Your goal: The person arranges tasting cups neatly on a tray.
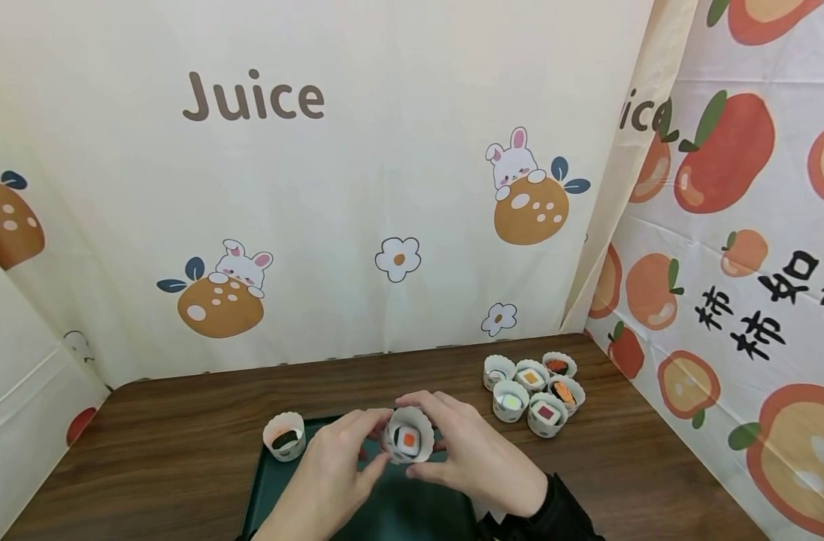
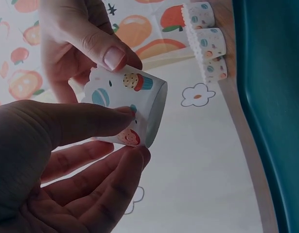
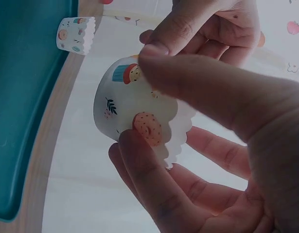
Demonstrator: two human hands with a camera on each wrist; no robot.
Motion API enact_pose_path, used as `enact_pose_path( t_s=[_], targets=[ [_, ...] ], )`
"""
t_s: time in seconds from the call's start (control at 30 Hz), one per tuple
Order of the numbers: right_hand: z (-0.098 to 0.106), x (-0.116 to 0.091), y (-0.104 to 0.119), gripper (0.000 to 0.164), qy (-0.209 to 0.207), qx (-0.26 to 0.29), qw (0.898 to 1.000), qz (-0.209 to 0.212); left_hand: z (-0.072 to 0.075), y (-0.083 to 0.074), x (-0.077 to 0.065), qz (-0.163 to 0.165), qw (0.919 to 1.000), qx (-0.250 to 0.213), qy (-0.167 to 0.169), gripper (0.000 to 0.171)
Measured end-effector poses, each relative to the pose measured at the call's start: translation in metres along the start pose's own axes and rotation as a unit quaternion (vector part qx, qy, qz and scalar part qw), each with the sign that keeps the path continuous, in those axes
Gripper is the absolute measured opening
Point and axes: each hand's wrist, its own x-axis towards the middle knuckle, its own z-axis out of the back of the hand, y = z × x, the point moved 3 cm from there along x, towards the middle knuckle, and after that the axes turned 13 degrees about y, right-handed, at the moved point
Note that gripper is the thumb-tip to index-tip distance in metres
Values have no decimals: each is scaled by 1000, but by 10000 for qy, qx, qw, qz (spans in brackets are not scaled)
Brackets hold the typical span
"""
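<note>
My left hand [image 1: 334, 462] and right hand [image 1: 469, 447] hold one paper baking cup [image 1: 423, 428] between them above the dark green tray [image 1: 412, 507]. A sushi piece [image 1: 407, 442] with an orange centre lies inside it. In the left wrist view, the left thumb and fingers grip the printed wall of the cup [image 2: 115, 92] near its base, while the right hand [image 2: 83, 41] pinches it by the scalloped rim. From the right wrist, the right thumb and fingers curl round the cup [image 3: 122, 107], and the left hand [image 3: 207, 29] touches its far side.
Another paper cup [image 1: 285, 436] with a dark-wrapped sushi piece stands by the tray's far left corner. Several filled cups [image 1: 546, 413] cluster at the table's back right. Printed cloth [image 1: 385, 188] hangs behind the wooden table [image 1: 182, 436] and along its right side.
</note>
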Motion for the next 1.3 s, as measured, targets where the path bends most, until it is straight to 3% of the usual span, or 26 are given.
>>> enact_pose_path(
  t_s=[0.4, 0.6, 0.87, 1.1, 1.3],
  targets=[
    [3, 2, 1, 68, -300, -24, 9990, 334, 2, 0, 3, 68, 9985, -536, 67, 58],
    [4, 3, 1, 62, -422, 27, 9982, 420, 2, 1, 3, 141, 9984, -552, 32, 66],
    [7, 2, 1, 40, -435, 313, 9979, 374, 1, 2, 4, 323, 9981, -509, -100, 72],
    [4, 3, 2, 23, -390, 266, 9976, 512, 0, 3, 3, 522, 9965, -650, 92, 72],
    [2, 1, 4, 19, -356, 203, 9981, 463, -4, 3, 3, 183, 9980, -555, 228, 65]
  ],
)
